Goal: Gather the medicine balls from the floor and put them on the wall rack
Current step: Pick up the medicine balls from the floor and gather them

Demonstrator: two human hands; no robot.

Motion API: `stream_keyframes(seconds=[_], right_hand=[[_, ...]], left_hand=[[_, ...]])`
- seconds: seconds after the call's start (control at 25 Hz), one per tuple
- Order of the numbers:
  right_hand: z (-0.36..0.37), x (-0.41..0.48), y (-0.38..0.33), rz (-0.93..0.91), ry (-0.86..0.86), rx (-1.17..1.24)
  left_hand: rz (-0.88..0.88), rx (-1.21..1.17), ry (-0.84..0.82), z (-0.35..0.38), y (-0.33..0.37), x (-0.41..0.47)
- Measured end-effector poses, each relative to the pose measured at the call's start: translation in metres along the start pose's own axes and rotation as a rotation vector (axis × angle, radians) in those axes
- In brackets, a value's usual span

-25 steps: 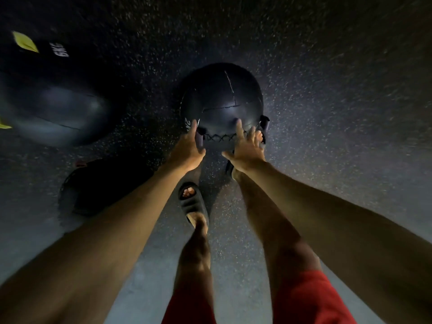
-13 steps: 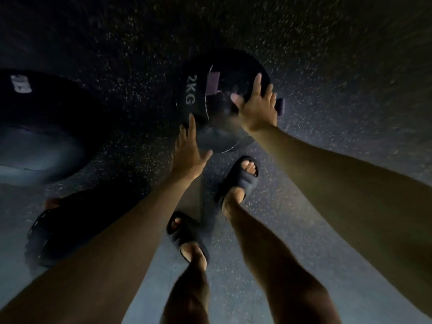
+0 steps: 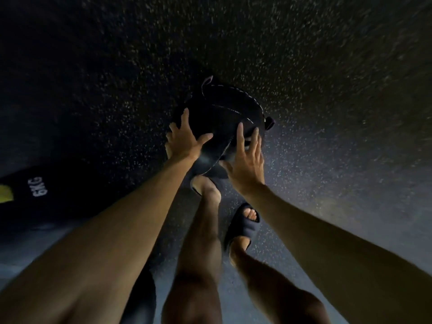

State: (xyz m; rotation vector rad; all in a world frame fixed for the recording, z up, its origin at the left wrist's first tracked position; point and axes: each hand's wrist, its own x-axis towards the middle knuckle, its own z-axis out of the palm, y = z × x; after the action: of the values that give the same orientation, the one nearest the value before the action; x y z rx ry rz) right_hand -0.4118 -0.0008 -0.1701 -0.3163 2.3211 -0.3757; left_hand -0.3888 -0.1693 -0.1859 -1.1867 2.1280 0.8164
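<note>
Black ball [image 3: 218,118] betw. spread L hand [image 3: 187,143] & spread R hand [image 3: 246,167]; 6KG ball [image 3: 58,199] (well apart) left.

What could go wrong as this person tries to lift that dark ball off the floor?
The left hand and right hand lie with spread fingers on the ball's near side, not under it, so it might slip or roll away. The slide leaves toes bare close to the ball; a drop could hurt. The 6KG ball lies near on the left, a possible trip in dim light.
</note>
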Motion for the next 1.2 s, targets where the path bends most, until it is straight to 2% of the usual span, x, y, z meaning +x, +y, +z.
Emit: stream_keyframes(seconds=[0.16, 0.32, 0.4, 0.48, 0.6, 0.68, 0.76, 0.88, 1.04, 1.2], right_hand=[[-0.041, 0.063, -0.046, 0.104, -0.058, 0.030], [-0.079, 0.134, -0.088, 0.167, -0.027, 0.078], [-0.090, 0.160, -0.104, 0.201, 0.027, 0.127], [-0.097, 0.174, -0.108, 0.159, 0.091, 0.119], [-0.102, 0.168, -0.091, -0.024, 0.150, 0.021], [-0.105, 0.164, -0.076, -0.101, 0.134, -0.006], [-0.112, 0.171, -0.066, -0.104, 0.093, -0.002], [-0.146, 0.208, -0.061, -0.014, 0.013, 0.088], [-0.201, 0.263, -0.053, 0.072, -0.089, 0.105], [-0.245, 0.329, -0.055, 0.335, -0.080, 0.287]], left_hand=[[0.111, -0.158, 0.018, -0.036, 0.007, 0.020], [0.122, -0.013, -0.081, -0.050, 0.007, 0.027], [0.093, 0.019, -0.063, -0.057, 0.018, 0.041], [0.082, 0.050, -0.033, -0.071, 0.035, 0.069], [0.072, 0.039, -0.038, -0.094, 0.072, 0.112], [0.049, -0.007, -0.007, -0.105, 0.108, 0.135], [0.016, -0.040, 0.034, -0.111, 0.141, 0.153], [0.027, -0.057, 0.082, -0.117, 0.179, 0.167], [0.157, -0.183, 0.090, -0.121, 0.190, 0.162], [0.162, -0.069, 0.027, -0.121, 0.202, 0.159]])
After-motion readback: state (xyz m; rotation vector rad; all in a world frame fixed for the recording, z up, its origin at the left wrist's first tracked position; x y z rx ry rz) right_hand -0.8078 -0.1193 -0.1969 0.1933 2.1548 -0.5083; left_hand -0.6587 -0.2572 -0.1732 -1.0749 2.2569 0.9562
